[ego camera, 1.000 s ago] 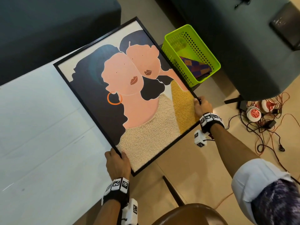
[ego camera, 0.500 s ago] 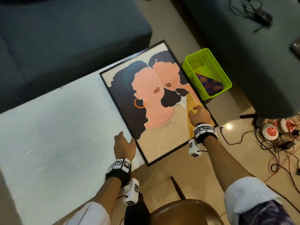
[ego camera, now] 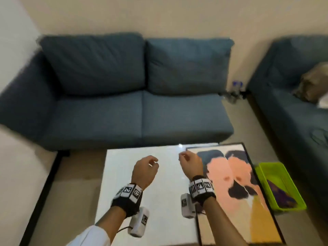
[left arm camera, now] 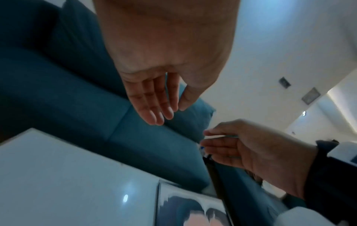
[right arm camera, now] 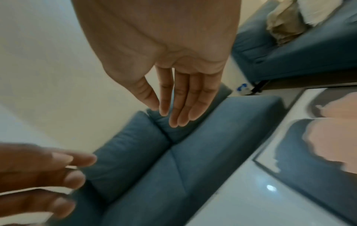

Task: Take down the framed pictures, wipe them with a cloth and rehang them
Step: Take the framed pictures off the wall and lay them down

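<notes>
A second ago I had both hands on the framed picture, carrying it in over the tabletop; half a second ago it was going down flat with my right palm on it. Now it lies face up on the right part of the tabletop, its right edge just beside the green basket, and I have let go entirely. My left hand and right hand both hang in the air above the white surface, apart from the frame, fingers released and loosely extended, holding nothing; the right wrist view shows the same slack fingers.

My view has also swung up from the picture to the blue sofa and the wall behind it. I judge the take-down step finished for this picture. What remains is the wipe, and the patterned cloth sits in the basket within easy reach of my right hand. Motion blur keeps me from reading finer detail.
</notes>
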The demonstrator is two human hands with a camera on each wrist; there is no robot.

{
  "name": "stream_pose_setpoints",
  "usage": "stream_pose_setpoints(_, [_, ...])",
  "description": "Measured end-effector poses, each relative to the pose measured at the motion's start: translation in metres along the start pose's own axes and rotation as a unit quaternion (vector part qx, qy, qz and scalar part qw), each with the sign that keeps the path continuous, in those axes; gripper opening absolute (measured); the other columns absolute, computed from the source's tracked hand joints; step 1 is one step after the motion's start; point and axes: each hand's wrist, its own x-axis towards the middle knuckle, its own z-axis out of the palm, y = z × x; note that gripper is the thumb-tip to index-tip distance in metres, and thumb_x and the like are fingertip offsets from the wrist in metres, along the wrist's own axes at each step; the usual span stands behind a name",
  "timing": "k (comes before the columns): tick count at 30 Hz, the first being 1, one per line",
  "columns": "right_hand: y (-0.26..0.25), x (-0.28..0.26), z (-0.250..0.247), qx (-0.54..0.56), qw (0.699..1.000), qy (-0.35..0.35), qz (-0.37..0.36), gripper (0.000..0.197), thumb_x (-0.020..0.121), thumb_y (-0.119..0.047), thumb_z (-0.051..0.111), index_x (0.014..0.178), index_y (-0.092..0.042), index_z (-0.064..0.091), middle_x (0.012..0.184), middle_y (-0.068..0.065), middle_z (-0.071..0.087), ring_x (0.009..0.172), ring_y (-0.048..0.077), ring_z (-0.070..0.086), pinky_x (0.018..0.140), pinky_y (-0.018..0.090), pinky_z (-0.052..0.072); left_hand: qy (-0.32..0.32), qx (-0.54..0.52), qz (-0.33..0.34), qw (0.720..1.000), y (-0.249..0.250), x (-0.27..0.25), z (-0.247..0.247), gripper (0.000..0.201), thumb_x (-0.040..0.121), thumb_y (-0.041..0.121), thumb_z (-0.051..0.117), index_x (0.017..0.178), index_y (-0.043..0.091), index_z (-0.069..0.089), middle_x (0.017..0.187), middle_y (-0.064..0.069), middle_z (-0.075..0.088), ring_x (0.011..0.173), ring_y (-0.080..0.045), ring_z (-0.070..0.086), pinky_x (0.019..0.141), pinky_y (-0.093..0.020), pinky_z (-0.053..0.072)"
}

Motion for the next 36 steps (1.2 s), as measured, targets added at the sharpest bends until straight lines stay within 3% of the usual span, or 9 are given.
stream_pose_setpoints(1, [-0.074,-0.007,0.020,0.006,0.999,-0.011,-0.049,0.016,0.090,-0.027,0.060,0.091,-0.022,0.075,0.087,-0.001,0.076,0.085,0.020,0.068,0.078,0.029,0.051,0.052,-0.024,-0.001,0.998,-0.004,-0.001,-0.067,0.015,0.096,0.014,0.069,0.107,0.017,0.079,0.098,0.005,0.074,0.089,-0.016,0.068,0.090,-0.033,0.056])
stream_pose_setpoints(4, [-0.171,-0.024,0.042,0.035,0.989,-0.026,-0.138,0.013,0.088,-0.027,0.064,0.092,-0.025,0.076,0.082,-0.009,0.075,0.080,0.008,0.068,0.079,0.026,0.053,0.117,-0.035,0.033,0.992,0.000,-0.002,-0.152,0.013,0.094,0.015,0.071,0.103,0.019,0.080,0.099,0.005,0.079,0.091,-0.014,0.072,0.089,-0.032,0.058])
stream_pose_setpoints(11, [-0.457,-0.117,0.131,0.090,0.935,-0.077,-0.333,0.013,0.085,-0.034,0.061,0.086,-0.032,0.074,0.075,-0.016,0.073,0.077,0.000,0.068,0.078,0.029,0.056,0.309,-0.068,0.079,0.945,-0.023,-0.044,-0.451,0.015,0.095,0.016,0.070,0.104,0.023,0.080,0.095,0.015,0.075,0.088,-0.002,0.069,0.079,-0.011,0.046])
stream_pose_setpoints(13, [-0.526,-0.150,0.161,0.125,0.914,-0.103,-0.373,0.013,0.087,-0.028,0.062,0.086,-0.031,0.074,0.075,-0.015,0.074,0.075,0.002,0.070,0.078,0.033,0.059,0.376,-0.070,0.097,0.919,-0.036,-0.065,-0.538,0.017,0.094,0.014,0.069,0.103,0.024,0.080,0.092,0.017,0.075,0.085,0.000,0.068,0.077,-0.010,0.046])
stream_pose_setpoints(17, [-0.656,-0.222,0.219,0.172,0.869,-0.130,-0.445,0.015,0.089,-0.019,0.064,0.083,-0.026,0.076,0.072,-0.009,0.075,0.071,0.007,0.072,0.075,0.037,0.060,0.506,-0.057,0.109,0.854,-0.060,-0.126,-0.704,0.014,0.092,0.013,0.070,0.097,0.022,0.080,0.085,0.008,0.075,0.078,-0.013,0.069,0.079,-0.027,0.051])
stream_pose_setpoints(22, [-0.788,-0.292,0.271,0.188,0.831,-0.163,-0.498,0.015,0.088,-0.025,0.061,0.083,-0.027,0.076,0.074,-0.009,0.076,0.072,0.013,0.073,0.076,0.046,0.061,0.629,-0.018,0.105,0.770,-0.080,-0.205,-0.863,0.011,0.091,0.017,0.070,0.093,0.023,0.079,0.081,0.006,0.073,0.081,-0.022,0.071,0.079,-0.030,0.051])
stream_pose_setpoints(27, [-0.878,-0.333,0.293,0.184,0.815,-0.165,-0.524,0.014,0.085,-0.026,0.062,0.081,-0.025,0.075,0.070,-0.009,0.075,0.069,0.009,0.072,0.079,0.042,0.061,0.679,0.007,0.089,0.728,-0.088,-0.256,-0.956,0.015,0.093,0.021,0.065,0.097,0.020,0.079,0.093,0.001,0.076,0.093,-0.027,0.070,0.084,-0.034,0.051])
stream_pose_setpoints(32, [-0.952,-0.336,0.297,0.201,0.807,-0.145,-0.536,0.014,0.085,-0.026,0.061,0.082,-0.025,0.075,0.071,-0.009,0.075,0.071,0.011,0.072,0.076,0.038,0.061,0.670,-0.007,0.102,0.735,-0.094,-0.261,-1.004,0.019,0.094,0.025,0.067,0.110,0.019,0.075,0.101,0.004,0.074,0.098,-0.023,0.068,0.091,-0.037,0.053])
stream_pose_setpoints(36, [-1.007,-0.317,0.292,0.262,0.806,-0.143,-0.511,0.010,0.085,-0.023,0.066,0.085,-0.020,0.076,0.077,-0.001,0.076,0.074,0.017,0.072,0.066,0.032,0.059,0.641,-0.016,0.097,0.762,-0.094,-0.241,-1.029,0.040,0.096,0.033,0.069,0.133,0.017,0.064,0.124,-0.001,0.069,0.114,-0.026,0.066,0.101,-0.044,0.052])
